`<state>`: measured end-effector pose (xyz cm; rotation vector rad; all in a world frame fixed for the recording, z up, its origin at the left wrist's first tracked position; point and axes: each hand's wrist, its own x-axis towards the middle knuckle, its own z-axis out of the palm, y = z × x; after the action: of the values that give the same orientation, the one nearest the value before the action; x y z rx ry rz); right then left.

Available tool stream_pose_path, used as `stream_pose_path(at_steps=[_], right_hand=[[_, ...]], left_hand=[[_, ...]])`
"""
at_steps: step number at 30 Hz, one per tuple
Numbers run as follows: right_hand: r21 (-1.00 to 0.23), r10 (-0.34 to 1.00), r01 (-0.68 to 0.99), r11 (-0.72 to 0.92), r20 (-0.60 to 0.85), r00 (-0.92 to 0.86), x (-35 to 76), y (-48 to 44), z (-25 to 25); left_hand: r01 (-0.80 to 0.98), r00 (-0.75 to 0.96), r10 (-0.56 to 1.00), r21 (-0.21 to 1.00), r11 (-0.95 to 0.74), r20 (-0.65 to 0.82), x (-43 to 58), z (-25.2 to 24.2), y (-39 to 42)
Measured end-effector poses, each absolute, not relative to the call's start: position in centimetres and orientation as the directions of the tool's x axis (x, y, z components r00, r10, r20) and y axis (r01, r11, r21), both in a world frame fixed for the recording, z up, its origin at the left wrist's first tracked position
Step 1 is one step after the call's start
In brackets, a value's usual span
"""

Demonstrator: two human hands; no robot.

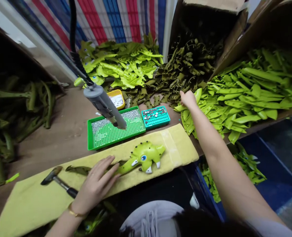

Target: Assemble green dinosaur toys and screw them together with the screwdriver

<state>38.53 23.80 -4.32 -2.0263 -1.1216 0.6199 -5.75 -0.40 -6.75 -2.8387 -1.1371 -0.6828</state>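
Note:
My left hand [95,186] lies with fingers apart on the tail end of a lime-green plastic toy dinosaur [143,158], which rests on a yellow cloth pad [177,144]. A dark green plastic strip [78,169] runs under those fingers. A small hammer [54,177] lies on the pad to the left of that hand. Stretched forward, my right hand [188,99] touches a heap of bright green plastic pieces [244,98] at the heap's near edge. One piece rises beside its fingers, and I cannot tell whether it is gripped.
A grey cylindrical tool [103,103] hangs over a green tray of metal studs [116,130]. Nearby are a teal tray of studs [155,117] and a yellow box [116,99]. Green plastic parts [126,62] heap behind, with more at left [24,105]. A blue bin [210,194] sits lower right.

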Motion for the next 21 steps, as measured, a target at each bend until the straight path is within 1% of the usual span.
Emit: stream_pose_path(at_steps=[3,6,9,11,14,16,17,18,19,21], right_hand=[[-0.81,0.828,0.387,-0.441,-0.2,0.524,38.5,24.8,-4.7],[-0.854,0.804,0.226,-0.468,-0.306,0.509,39.0,24.4,-3.6],[-0.897,0.827,0.054,-0.44,-0.381,0.414,39.7,22.7,-2.3],[-0.906,0.849,-0.036,-0.422,-0.408,0.336,39.5,20.8,-1.7],[-0.898,0.874,-0.214,-0.384,-0.429,0.228,37.6,17.0,-1.7],[-0.856,0.89,-0.354,-0.377,-0.44,0.116,35.3,13.9,-2.4],[-0.837,0.9,-0.397,-0.377,-0.433,0.058,34.1,12.2,-2.8],[-0.836,0.911,-0.406,-0.368,-0.412,0.024,32.8,10.5,-3.4],[-0.858,0.926,-0.383,-0.343,-0.378,0.017,31.6,8.9,-4.0],[-0.918,0.962,-0.312,-0.245,-0.271,0.042,29.6,6.0,-5.2]], left_hand=[[0.657,0.62,0.657,0.175,-0.734,0.429,-0.2,-6.2,1.4],[0.726,0.568,0.734,0.193,-0.66,0.373,4.9,-6.2,3.2],[0.778,0.53,0.799,0.211,-0.592,0.285,7.2,-6.4,4.2],[0.76,0.547,0.804,0.264,-0.594,0.233,7.4,-6.0,4.5],[0.7,0.594,0.782,0.361,-0.617,0.186,7.0,-4.6,4.5],[0.684,0.607,0.774,0.375,-0.625,0.182,6.7,-3.4,4.4],[0.686,0.608,0.771,0.365,-0.63,0.189,6.7,-2.9,4.3],[0.691,0.607,0.769,0.347,-0.635,0.198,6.8,-2.4,4.2],[0.695,0.611,0.765,0.326,-0.641,0.203,6.9,-2.0,4.0],[0.704,0.628,0.754,0.273,-0.656,0.192,7.1,-1.6,3.7]])
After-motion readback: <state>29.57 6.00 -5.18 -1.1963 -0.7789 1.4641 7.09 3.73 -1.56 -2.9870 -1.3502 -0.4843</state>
